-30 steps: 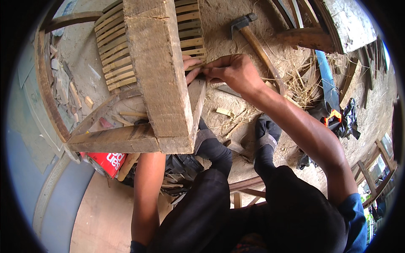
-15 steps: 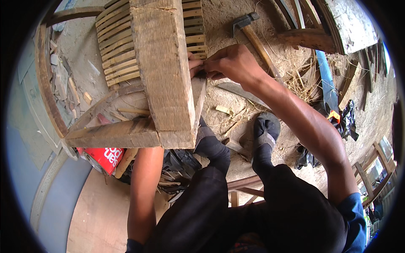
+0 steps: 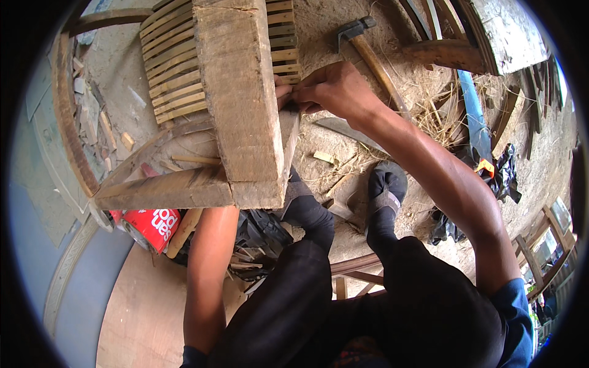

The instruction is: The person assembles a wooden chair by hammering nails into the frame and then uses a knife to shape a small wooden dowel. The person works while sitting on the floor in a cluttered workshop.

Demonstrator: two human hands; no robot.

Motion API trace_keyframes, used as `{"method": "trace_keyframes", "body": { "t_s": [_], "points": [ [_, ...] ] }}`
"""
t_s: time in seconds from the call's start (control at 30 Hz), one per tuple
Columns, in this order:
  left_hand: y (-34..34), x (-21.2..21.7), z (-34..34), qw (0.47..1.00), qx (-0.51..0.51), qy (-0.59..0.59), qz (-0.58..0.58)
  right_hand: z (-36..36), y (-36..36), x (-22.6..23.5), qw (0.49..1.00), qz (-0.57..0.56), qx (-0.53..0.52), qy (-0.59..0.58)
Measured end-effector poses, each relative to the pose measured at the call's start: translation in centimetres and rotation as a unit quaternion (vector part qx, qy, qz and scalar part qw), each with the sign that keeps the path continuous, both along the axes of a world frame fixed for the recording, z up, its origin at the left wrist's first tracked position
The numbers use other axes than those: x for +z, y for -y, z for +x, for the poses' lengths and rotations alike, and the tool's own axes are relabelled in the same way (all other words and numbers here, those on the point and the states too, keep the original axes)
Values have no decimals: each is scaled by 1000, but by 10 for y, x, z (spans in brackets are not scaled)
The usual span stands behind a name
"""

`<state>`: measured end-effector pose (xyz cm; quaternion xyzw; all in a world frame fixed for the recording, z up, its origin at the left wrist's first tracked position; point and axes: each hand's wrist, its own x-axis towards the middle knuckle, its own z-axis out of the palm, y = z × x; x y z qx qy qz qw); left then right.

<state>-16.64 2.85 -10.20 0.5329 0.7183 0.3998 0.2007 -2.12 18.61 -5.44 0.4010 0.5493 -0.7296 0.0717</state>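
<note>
A rough wooden frame [image 3: 239, 98] with a thick upright beam stands in front of me, and a panel of bamboo slats [image 3: 175, 67] spans its far part. My left arm passes under the frame. Only the fingertips of my left hand [image 3: 283, 92] show past the beam's right side; they are bent close together, and the rest is hidden. My right hand [image 3: 336, 89] meets them at the slats' near right corner, thumb and fingers pinched. What lies between the fingers is too small or covered to make out.
A hammer [image 3: 371, 58] lies on the dirt floor beyond my right hand. A flat metal blade [image 3: 350, 134] rests under my right forearm. Wood scraps, shavings, black plastic and a red can [image 3: 153, 227] are around my feet. A blue strip [image 3: 473, 113] lies at right.
The near end of the wooden frame has risen slightly. My right hand has shifted a little up and left, still pinched beside the left fingertips.
</note>
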Motion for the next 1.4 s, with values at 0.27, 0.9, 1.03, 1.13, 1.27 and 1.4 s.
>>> {"method": "trace_keyframes", "body": {
  "t_s": [0.27,0.9,1.03,1.13,1.27,1.4],
  "points": [
    [2,-12,-1,998,28,52,1,1,1,-3,999,32,14,0],
    [1,-4,0,1000,4,-20,9,5,12,-11,989,149,11,0],
    [-3,-1,-2,995,-11,-93,43,4,15,-13,989,147,-5,-13],
    [-3,-1,-1,995,-10,-97,35,5,15,-14,990,144,-7,-12],
    [-1,-2,1,997,10,-75,10,5,14,-12,993,117,-7,-2],
    [-1,0,1,999,12,-52,-4,5,14,-6,989,145,-5,-18]
  ]
}}
